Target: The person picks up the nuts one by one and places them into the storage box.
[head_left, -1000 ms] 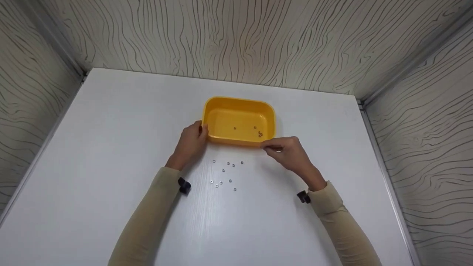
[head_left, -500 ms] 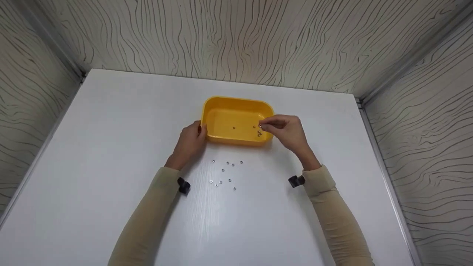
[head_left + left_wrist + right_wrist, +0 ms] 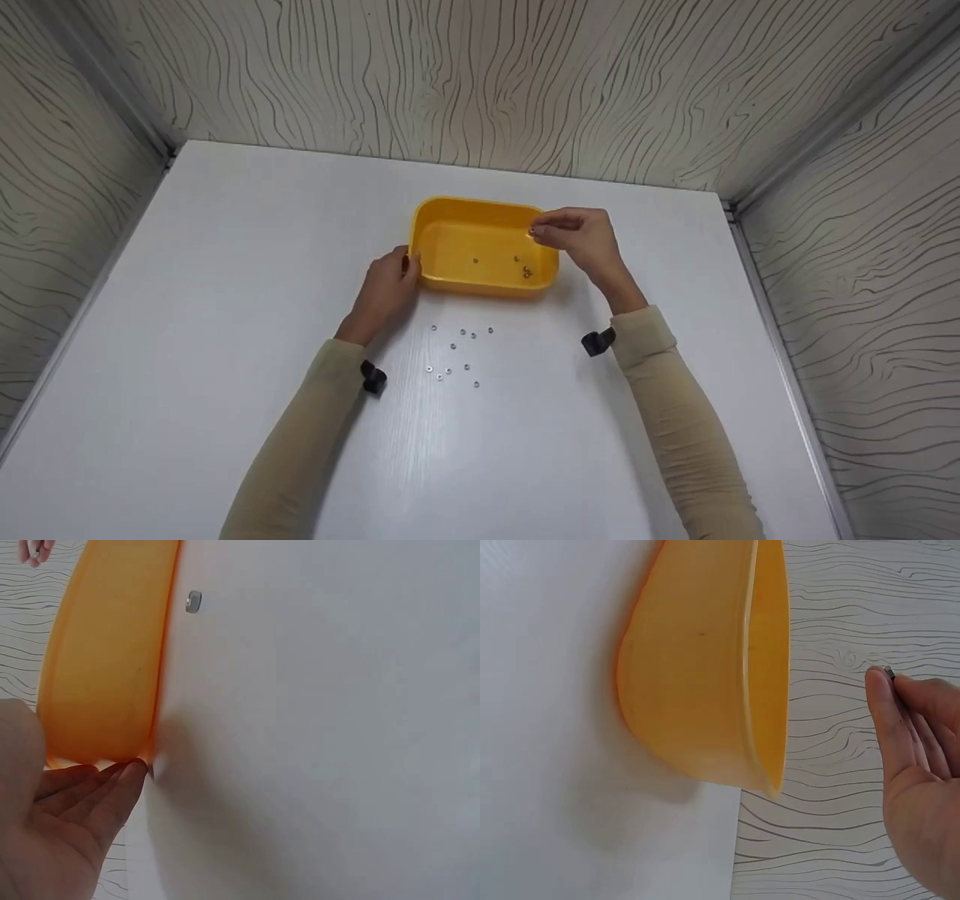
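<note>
Pinching nut [image 3: 889, 673], right hand [image 3: 589, 241], left hand [image 3: 385, 289] holding bin [image 3: 480, 287], loose nuts [image 3: 453, 346] nearby, wall [image 3: 465, 82] behind

The right hand [image 3: 589, 238] has moved from the near edge of the yellow tub [image 3: 484, 288] to over its far right corner, carrying a nut [image 3: 889, 672].

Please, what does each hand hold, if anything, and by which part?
The right hand pinches a nut; by which faces is too small to tell. The left hand holds the tub at its near left corner.
</note>
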{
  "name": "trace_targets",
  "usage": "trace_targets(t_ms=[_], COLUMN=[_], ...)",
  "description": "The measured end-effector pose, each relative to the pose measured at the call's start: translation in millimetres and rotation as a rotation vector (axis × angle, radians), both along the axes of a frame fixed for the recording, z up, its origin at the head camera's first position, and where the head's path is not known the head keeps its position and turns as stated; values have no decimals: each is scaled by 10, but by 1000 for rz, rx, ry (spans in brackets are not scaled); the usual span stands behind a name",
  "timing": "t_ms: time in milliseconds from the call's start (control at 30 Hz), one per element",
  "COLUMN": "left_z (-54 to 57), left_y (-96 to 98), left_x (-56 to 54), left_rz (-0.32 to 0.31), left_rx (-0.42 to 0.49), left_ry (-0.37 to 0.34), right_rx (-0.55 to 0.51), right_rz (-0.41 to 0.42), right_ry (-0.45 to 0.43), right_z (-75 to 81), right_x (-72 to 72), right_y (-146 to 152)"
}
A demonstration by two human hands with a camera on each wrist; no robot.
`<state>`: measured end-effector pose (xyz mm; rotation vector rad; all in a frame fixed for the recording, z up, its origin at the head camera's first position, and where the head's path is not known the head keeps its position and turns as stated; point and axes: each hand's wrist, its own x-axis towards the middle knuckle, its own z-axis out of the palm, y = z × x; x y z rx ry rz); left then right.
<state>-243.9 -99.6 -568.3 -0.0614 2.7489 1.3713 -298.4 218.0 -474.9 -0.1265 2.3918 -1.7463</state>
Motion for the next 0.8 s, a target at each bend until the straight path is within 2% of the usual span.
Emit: trace_targets(t_ms=[233, 400, 533, 667, 800], left_z=[0, -27, -40, -36, -25], left_y=[-8, -22, -22, -21, -11], left_x=[1, -5, -5, 6, 7], left_rz=[-3, -18, -14, 8, 4], left_rx=[10, 4, -2, -1, 17], left_ry=[16, 36, 24, -10, 2], right_rx=[-78, -128, -122, -99, -83], right_rz=[-96, -100, -108, -125, -156], right_ry=[-171, -251, -310, -328, -306], right_z=[-55, -72, -53, -33, -45], right_x=[-121, -171, -164, -152, -142], right_y=[122, 192, 211, 205, 201])
